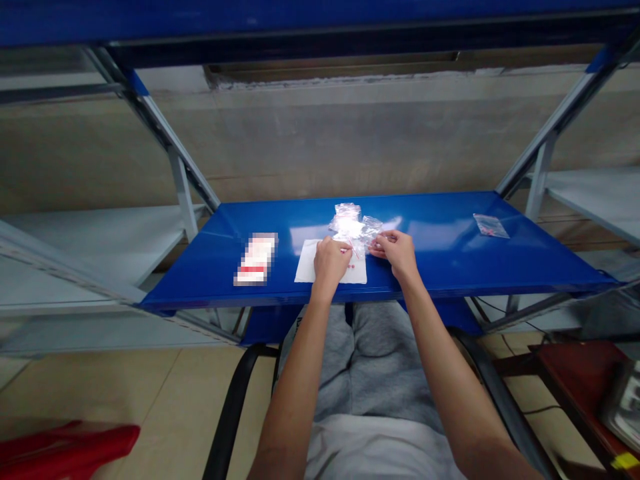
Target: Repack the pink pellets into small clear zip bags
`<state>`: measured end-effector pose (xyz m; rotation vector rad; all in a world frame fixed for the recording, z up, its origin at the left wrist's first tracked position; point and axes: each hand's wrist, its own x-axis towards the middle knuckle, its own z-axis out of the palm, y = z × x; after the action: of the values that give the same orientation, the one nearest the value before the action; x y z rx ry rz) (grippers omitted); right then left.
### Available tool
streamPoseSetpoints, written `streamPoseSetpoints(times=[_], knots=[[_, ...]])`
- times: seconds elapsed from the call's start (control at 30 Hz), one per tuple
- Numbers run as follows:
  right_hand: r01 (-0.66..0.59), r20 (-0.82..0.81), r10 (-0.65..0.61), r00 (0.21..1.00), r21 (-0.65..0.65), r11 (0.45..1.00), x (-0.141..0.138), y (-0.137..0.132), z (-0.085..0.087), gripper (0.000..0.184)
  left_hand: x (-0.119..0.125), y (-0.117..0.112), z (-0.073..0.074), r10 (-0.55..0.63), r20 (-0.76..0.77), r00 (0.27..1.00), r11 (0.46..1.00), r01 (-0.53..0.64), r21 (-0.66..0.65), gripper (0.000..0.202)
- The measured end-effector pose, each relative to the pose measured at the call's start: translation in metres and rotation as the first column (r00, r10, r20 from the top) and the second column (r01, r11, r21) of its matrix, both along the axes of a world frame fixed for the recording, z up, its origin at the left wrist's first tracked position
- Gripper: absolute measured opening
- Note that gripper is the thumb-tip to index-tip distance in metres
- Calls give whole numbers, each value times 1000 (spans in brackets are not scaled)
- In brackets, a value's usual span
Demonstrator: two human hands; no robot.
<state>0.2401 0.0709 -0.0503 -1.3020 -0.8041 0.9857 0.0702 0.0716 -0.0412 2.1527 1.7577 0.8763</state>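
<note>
My left hand point(331, 261) is over a white sheet point(305, 268), its fingers closed in a pinch. Near its fingertips is a thin reddish strip point(355, 252), but what lies between the fingers is too small to make out. A few small red pieces point(351, 267) lie on the sheet beside that hand. Just to the right, my right hand point(397, 251) has its fingertips closed on the edge of a clear plastic bag point(371, 227). Behind both hands, more clear bags point(347, 215) lie in a shiny pile; glare hides their contents.
On the blue tabletop point(450, 260), a clear bag with something red inside point(491, 226) lies far right. A pixelated white and red item point(256, 260) lies left. Slanted metal posts point(165, 133) flank the table, and a blue shelf point(320, 27) overhangs it. Chair armrests point(235, 407) flank my legs.
</note>
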Motion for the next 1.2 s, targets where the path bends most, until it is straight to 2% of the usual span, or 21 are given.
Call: streamPoseSetpoints(times=[0.27,0.47,0.67,0.83,1.0,1.2], knots=[[0,-14,-1,1000,-29,1000,3,6,-1,14,-6,7,2,31,6,1000,999,-31,-13,23],[-9,-24,8,1000,-52,999,3,7,-4,14,-13,12,5,-11,46,999,1000,12,-29,22],[12,-49,-13,999,-35,999,-1,3,-6,14,-12,-13,4,-58,36,998,994,54,100,21],[31,0,-31,1000,6,1000,-1,-4,-5,12,-16,-37,1,-77,118,990,995,68,78,21],[-36,80,33,996,35,999,3,-8,-2,10,-15,-40,0,-46,140,989,997,37,68,19],[-108,38,108,993,-15,994,12,-3,3,7,-13,-37,1,-30,128,991,997,21,73,18]])
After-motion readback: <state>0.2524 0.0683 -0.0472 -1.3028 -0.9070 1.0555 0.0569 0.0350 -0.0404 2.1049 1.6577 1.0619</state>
